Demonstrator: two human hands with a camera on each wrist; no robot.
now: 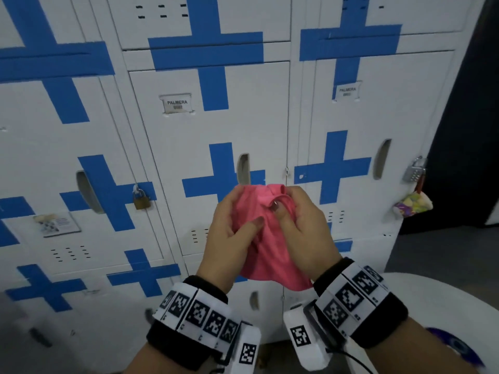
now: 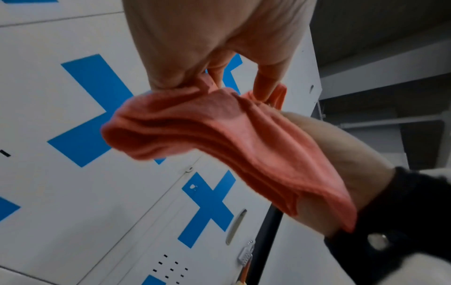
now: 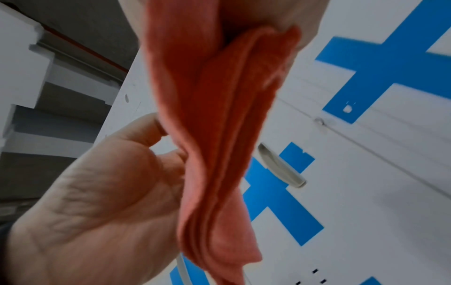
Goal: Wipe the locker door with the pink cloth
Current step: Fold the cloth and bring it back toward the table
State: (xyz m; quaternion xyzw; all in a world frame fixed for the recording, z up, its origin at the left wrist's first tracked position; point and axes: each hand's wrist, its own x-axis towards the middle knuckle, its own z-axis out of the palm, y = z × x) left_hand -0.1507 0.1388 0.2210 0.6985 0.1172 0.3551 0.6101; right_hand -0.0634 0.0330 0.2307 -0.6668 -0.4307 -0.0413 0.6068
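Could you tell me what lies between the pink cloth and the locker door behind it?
Nothing: in the left wrist view, open air separates the pink cloth, held by both hands, from the locker door.

Locker room, staff or changing area. Evidence: bank of white metal lockers (image 1: 210, 136) in stacked tiers, doors marked with blue tape crosses (image 1: 216, 49). Each door has a recessed handle slot (image 1: 243, 168) and vent slits (image 1: 70, 252). Printed name labels (image 1: 176, 103) sit in holders on two doors. Brass padlock (image 1: 141, 199) on one hasp; combination padlock (image 1: 414, 170) on another, with a small colourful pouch (image 1: 413, 205) hanging below it. Paper notice (image 1: 56, 224) stuck to a left door. Grey floor (image 1: 437, 249) and a dark opening to the right of the bank.
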